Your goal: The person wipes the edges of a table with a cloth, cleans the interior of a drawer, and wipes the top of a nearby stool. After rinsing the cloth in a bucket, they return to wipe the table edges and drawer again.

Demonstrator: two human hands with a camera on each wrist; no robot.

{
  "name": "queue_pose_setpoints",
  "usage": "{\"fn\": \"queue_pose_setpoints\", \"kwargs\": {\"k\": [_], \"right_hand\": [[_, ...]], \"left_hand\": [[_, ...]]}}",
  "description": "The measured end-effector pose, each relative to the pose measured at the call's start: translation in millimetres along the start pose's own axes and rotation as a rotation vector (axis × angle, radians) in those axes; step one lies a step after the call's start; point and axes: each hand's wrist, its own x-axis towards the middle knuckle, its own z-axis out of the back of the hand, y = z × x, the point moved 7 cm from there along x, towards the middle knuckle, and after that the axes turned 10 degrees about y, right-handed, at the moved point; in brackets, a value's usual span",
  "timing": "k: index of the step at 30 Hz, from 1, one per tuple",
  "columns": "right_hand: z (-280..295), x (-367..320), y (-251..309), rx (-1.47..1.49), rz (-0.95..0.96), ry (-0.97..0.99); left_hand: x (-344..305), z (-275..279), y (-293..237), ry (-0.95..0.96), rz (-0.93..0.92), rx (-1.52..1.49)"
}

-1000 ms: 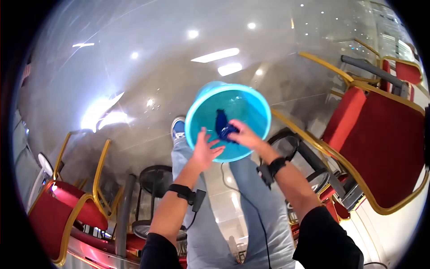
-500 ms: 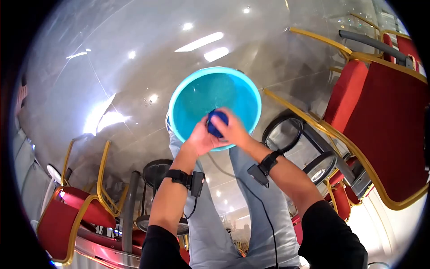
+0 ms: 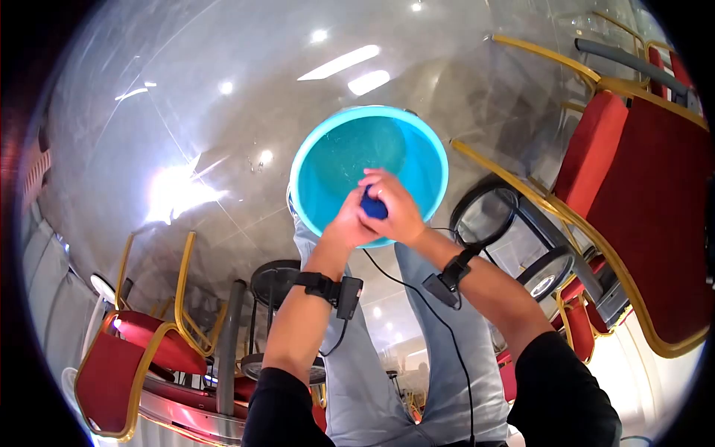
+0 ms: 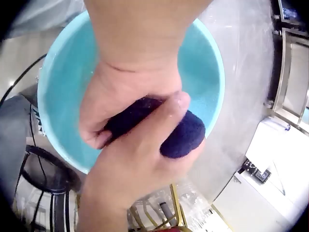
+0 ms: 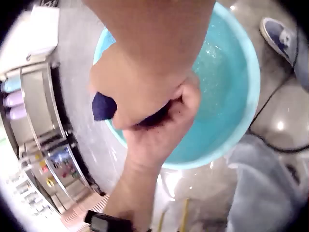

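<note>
Both hands squeeze a bunched dark blue cloth (image 3: 374,206) over the near side of a turquoise bucket (image 3: 302,149) with water in it. My left hand (image 3: 348,223) wraps the cloth from the left, and my right hand (image 3: 397,208) grips it from the right with the fingers curled over. In the left wrist view, a rounded end of the cloth (image 4: 184,137) sticks out past the right thumb. From the right wrist, a small end of the cloth (image 5: 104,107) pokes out beside the hand; most of it is hidden in the palms.
Red chairs with gold frames stand at the right (image 3: 640,194) and lower left (image 3: 112,380). Black round-based stands (image 3: 484,212) are beside the legs. A black cable (image 3: 439,320) runs down over the lap. The glossy tiled floor (image 3: 223,134) surrounds the bucket.
The cloth hung loose low inside the bucket a second ago; it has been lifted and gathered into a tight bundle. The left hand, earlier spread beside it, has closed round it with the right.
</note>
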Motion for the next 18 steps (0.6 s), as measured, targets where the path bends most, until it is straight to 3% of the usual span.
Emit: {"fn": "queue_pose_setpoints", "kwargs": {"k": [3,4,5,6,9,11,14,15,16,18], "right_hand": [[-14.8,-17.7,-33.9,0.194,-0.459,-0.338],[-14.4,-18.3,-42.7,0.246,-0.578,-0.422],[-14.2,-20.5,-51.6,0.298,-0.697,-0.507],[-20.1,-22.6,-65.3,0.438,-0.693,-0.565],[-55.3,-35.7,-98.0,1.105,-0.908,-0.507],[-26.3,-22.4,-61.9,1.184,-1.004,-0.207],[-19.1,-20.9,-70.1,1.177,-0.966,0.100],[-20.8,-17.8,-78.9,1.117,-0.997,0.064],[-21.8,-14.0,-85.8,1.056,-1.029,0.030],[-23.6,-6.1,-111.3,0.866,-1.102,-0.128]], "left_hand": [[36.1,27.0,-10.7,0.051,-0.288,0.161],[42.2,32.4,-9.4,-0.071,-0.376,0.085],[37.2,34.6,-17.5,-0.216,-0.509,0.273],[30.7,33.6,-27.0,-0.359,-0.641,0.464],[0.9,-1.3,-47.9,-0.767,-0.905,1.223],[-22.3,-47.8,-39.4,-0.945,-0.972,1.755],[-25.2,-70.3,-25.3,-0.650,-1.208,1.984],[-30.1,-72.3,-21.6,-0.555,-1.266,2.028],[-22.7,-59.5,-26.4,-0.582,-0.987,2.130],[-24.7,-50.7,-39.4,-0.693,-0.976,1.997]]}}
